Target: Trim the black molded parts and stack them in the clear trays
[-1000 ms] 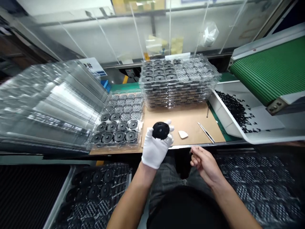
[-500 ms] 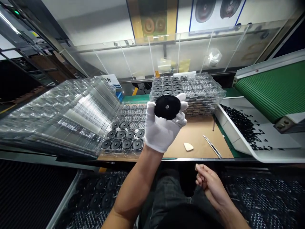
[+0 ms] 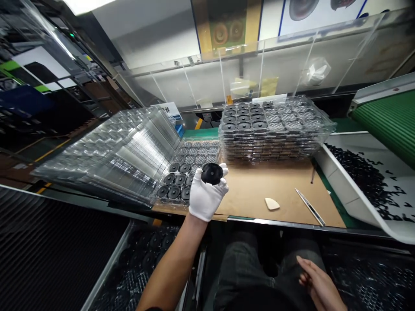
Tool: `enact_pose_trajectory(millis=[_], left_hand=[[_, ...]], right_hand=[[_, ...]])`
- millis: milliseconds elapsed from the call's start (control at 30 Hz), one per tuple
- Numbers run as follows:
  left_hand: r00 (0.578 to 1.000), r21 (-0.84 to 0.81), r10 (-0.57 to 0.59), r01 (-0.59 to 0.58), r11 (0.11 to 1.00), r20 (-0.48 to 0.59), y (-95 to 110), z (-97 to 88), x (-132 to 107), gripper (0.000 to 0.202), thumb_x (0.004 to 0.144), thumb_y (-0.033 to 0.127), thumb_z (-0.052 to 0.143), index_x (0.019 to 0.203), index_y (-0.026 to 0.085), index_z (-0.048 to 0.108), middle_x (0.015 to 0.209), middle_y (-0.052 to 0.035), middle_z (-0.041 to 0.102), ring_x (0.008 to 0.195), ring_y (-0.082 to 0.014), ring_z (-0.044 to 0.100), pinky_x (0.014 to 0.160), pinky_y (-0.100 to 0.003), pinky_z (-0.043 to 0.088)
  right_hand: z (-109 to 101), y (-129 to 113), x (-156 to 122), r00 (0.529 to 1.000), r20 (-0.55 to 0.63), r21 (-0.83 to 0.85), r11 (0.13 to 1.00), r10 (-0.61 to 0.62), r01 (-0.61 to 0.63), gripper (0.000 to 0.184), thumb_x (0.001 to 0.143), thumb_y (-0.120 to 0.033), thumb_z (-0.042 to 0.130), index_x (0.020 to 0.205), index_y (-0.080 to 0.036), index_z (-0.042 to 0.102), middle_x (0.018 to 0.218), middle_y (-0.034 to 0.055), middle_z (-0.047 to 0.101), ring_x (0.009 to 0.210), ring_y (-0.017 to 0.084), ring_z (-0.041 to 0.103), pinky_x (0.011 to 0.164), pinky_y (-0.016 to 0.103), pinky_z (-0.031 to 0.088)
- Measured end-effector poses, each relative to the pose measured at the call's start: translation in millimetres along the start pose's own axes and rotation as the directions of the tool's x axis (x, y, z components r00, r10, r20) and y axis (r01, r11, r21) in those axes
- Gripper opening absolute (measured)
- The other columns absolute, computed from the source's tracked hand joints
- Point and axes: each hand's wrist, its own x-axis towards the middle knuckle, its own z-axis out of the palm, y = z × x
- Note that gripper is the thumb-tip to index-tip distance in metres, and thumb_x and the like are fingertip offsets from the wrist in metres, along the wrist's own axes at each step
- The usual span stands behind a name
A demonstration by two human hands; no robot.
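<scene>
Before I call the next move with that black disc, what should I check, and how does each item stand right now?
1. Black disc gripped in the gloved left hand: ok, fingers wrap its edge.
2. Free pockets in the tray beside that hand: ok, far rows show no discs.
3. Right hand free: ok, low by the lap, nothing visible in it.
4. Tweezers and white wedge apart from the left hand: ok.
5. Disc's hidden face sound: cannot tell.
</scene>
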Motion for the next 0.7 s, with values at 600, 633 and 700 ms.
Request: enact_pose_trajectory(millis=[600,633,700], left_hand=[[0.784,0.797,0.597,-0.466,0.384,0.170,-10.6,36.9,-25.5,0.070,0.059,0.053,0.089,0.119,0.020,0.073,0.110,-0.0092,0.073,0.104,-0.0291,0.064,0.094,-0.037,0.050],[0.709,0.862,0.669,-0.465,0.204,0.224,-10.2,36.2,-28.2,0.076,0.051,0.043,0.095,0.121,0.022,0.073,0.110,-0.0077,0.073,0.109,-0.0310,0.062,0.103,-0.038,0.047],[0.580,0.899,0.720,-0.413,-0.143,0.381,-5.9,35.4,-33.4,0.085,0.045,0.035,0.098,0.126,0.025,0.071,0.105,-0.0065,0.075,0.109,-0.0326,0.061,0.112,-0.042,0.040]], right_hand=[[-6.6,5.6,5.3,0.998,-0.065,-0.030,1.000,0.008,-0.010,0.050,0.047,-0.051,0.090,0.073,-0.021,0.060,0.049,-0.0075,0.050,0.044,0.014,0.058,0.043,0.025,0.051],[-6.4,4.7,5.3,0.998,-0.061,-0.023,1.000,0.009,-0.011,0.049,0.047,-0.051,0.090,0.073,-0.022,0.060,0.049,-0.0075,0.050,0.044,0.014,0.058,0.043,0.025,0.052],[-6.7,4.2,6.9,0.998,-0.061,-0.016,1.000,0.013,-0.014,0.049,0.047,-0.050,0.091,0.073,-0.022,0.060,0.049,-0.0076,0.050,0.043,0.014,0.058,0.043,0.025,0.052]])
